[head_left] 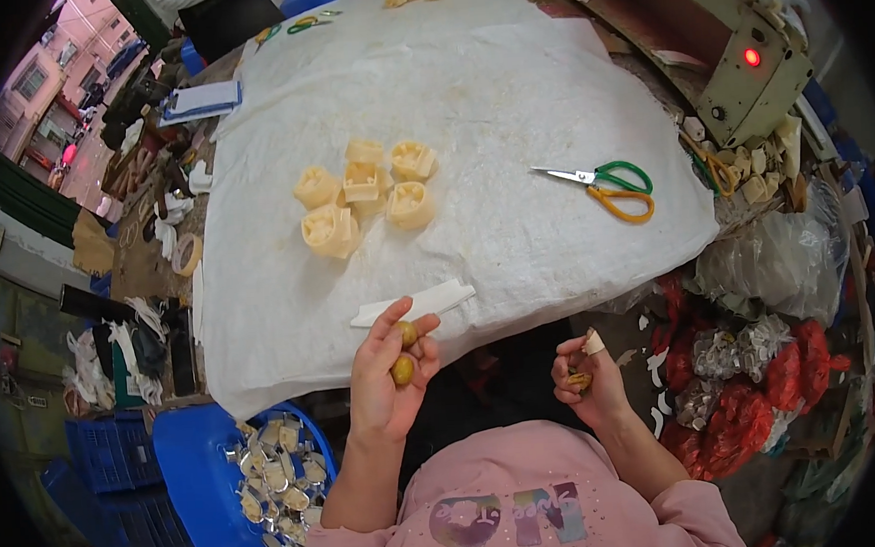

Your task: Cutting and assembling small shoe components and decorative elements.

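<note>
Palm up at the table's near edge, my left hand [376, 383] holds two small, round, olive-green fruits [402, 369], which look like olives or green jujubes. Its fingers are partly curled around them. To the right, beyond the cloth's edge, my right hand [601, 396] is closed with curled fingers on a small yellowish-brown piece [580, 379], perhaps the same kind of fruit. A pale wrap covers one of its fingertips. Just past my left hand lies a folded white strip [414, 302]. Farther off stand several cream-coloured moulded pieces [330, 230] in a cluster.
Scissors with green and orange handles [608, 188] lie on the white-covered table [517, 259]. A blue tub [193, 459] of silvery and cream pieces stands lower left. Red plastic bags [728, 431] are at right. A metal machine with a red light [746, 74] occupies the far right.
</note>
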`<action>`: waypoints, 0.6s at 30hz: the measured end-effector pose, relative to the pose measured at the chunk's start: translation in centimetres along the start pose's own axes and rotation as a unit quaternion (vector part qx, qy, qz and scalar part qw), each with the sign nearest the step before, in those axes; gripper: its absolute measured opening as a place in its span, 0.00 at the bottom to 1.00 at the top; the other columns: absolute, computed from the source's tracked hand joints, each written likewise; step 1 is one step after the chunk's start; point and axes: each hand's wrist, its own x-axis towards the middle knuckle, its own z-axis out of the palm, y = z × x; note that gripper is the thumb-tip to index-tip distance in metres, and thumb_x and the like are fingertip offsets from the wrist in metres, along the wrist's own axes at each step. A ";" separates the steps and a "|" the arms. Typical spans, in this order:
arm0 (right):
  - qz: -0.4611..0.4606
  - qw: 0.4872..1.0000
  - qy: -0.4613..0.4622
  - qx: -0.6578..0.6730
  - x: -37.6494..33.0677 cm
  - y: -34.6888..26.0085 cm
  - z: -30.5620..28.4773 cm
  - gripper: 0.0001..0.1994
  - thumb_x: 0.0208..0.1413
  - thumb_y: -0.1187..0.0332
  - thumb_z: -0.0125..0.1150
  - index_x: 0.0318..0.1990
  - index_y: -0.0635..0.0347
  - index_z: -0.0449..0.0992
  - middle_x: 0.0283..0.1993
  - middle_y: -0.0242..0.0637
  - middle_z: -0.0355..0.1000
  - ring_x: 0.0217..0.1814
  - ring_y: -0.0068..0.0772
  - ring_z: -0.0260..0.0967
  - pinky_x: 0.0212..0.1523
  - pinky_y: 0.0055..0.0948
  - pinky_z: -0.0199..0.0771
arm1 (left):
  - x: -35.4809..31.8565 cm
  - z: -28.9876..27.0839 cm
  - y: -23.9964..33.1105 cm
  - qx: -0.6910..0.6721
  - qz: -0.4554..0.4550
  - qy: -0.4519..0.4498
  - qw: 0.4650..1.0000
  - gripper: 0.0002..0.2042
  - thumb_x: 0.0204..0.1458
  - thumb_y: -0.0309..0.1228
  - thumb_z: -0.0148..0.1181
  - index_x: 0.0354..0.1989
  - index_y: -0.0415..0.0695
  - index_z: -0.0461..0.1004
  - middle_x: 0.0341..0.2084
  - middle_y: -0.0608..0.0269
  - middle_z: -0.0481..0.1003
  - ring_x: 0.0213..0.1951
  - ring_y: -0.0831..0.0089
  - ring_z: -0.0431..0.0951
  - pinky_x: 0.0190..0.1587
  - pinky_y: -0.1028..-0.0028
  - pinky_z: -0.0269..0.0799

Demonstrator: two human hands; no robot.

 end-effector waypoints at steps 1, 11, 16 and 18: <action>0.004 1.000 0.001 -0.007 0.0 0.0 0.2 0.19 0.60 0.50 0.39 0.36 0.57 0.68 0.22 0.33 0.62 0.16 0.20 0.49 0.13 0.18 0.46 | -0.2 0.1 0.0 0.020 0.008 0.009 1.000 0.15 0.57 0.27 0.44 0.53 0.41 0.60 0.41 0.48 0.71 0.30 0.73 0.69 0.27 0.80 0.66; 0.010 1.000 -0.001 -0.023 0.2 0.2 0.9 0.15 0.60 0.58 0.38 0.36 0.59 0.68 0.22 0.34 0.62 0.16 0.20 0.50 0.13 0.18 0.47 | -0.6 -2.0 0.3 0.048 0.052 0.020 0.997 0.14 0.57 0.28 0.44 0.52 0.42 0.61 0.37 0.51 0.73 0.21 0.78 0.62 0.21 0.81 0.59; 0.002 1.000 -0.003 -0.024 -0.2 0.2 1.6 0.15 0.60 0.58 0.38 0.36 0.60 0.68 0.23 0.34 0.63 0.17 0.21 0.52 0.14 0.18 0.47 | -1.0 -2.4 0.8 0.068 0.077 0.018 0.995 0.14 0.58 0.29 0.44 0.52 0.41 0.62 0.37 0.51 0.73 0.22 0.78 0.64 0.20 0.82 0.58; 0.014 1.000 -0.012 -0.019 -0.4 0.1 1.9 0.15 0.60 0.58 0.39 0.36 0.60 0.68 0.23 0.35 0.63 0.18 0.21 0.53 0.14 0.19 0.48 | -1.0 -2.5 0.9 0.069 0.089 0.042 0.993 0.14 0.58 0.29 0.43 0.52 0.41 0.61 0.36 0.51 0.73 0.22 0.79 0.64 0.19 0.83 0.59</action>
